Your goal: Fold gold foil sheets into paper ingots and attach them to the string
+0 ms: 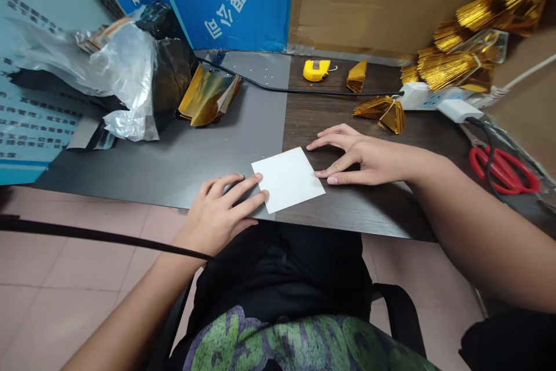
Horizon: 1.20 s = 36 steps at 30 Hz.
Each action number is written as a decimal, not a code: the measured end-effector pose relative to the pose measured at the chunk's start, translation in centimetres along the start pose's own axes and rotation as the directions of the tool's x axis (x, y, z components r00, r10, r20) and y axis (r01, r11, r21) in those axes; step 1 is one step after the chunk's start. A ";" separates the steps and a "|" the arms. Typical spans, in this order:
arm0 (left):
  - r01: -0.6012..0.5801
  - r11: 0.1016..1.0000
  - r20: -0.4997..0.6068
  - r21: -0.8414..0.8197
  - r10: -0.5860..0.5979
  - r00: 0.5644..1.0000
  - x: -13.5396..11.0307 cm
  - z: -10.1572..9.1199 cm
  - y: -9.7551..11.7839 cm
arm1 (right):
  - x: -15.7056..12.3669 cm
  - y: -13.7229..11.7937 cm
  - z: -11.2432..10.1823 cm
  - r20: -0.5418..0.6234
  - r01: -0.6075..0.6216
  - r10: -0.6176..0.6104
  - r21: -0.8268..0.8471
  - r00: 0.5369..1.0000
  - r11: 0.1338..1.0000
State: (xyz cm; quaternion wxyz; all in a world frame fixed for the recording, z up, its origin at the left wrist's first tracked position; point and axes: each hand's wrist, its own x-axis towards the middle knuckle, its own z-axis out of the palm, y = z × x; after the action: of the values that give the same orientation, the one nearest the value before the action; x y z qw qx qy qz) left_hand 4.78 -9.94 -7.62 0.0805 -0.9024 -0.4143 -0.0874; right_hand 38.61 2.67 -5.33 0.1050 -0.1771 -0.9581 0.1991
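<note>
A square white sheet of paper (289, 180) lies flat near the desk's front edge, turned slightly askew. A thin gold-orange line shows along its far edge. My left hand (223, 203) rests at the sheet's left side, fingers stretched, with two fingertips on the paper's edge. On the other side, my right hand (351, 157) has its fingers spread, one fingertip touching the paper's right edge. Neither hand grips anything. Beyond them lies a stack of gold foil paper (207, 96), its top sheets curled up.
Behind the sheet are a yellow tape measure (316, 70) and folded gold paper fans (382, 110). A black cable (299, 91) runs to a white power strip (419, 96). Red-handled scissors (504, 168) lie at right; plastic bags (134, 70) at left. Boxes (391, 6) stand behind.
</note>
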 end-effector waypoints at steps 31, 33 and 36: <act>-0.067 0.986 -0.131 -0.150 0.047 0.990 0.7 0.3 2.3 | 2.0 -2.3 3.0 -0.088 0.147 -0.157 -0.112 0.984 0.983; -0.124 0.974 -0.197 -0.187 0.086 0.977 0.8 0.4 2.4 | 2.0 -2.4 3.1 -0.118 0.176 -0.180 -0.040 0.977 0.984; -0.162 0.964 -0.221 -0.212 0.114 0.968 1.1 0.5 2.4 | 2.0 -2.6 3.4 -0.165 0.184 -0.173 0.052 0.971 0.982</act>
State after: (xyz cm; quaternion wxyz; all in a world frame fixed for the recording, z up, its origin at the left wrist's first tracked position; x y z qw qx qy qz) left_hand 7.32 -10.57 -8.01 0.0246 -0.9183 -0.3266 -0.2222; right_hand 35.04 0.02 -7.02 0.2045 -0.1020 -0.9515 0.2058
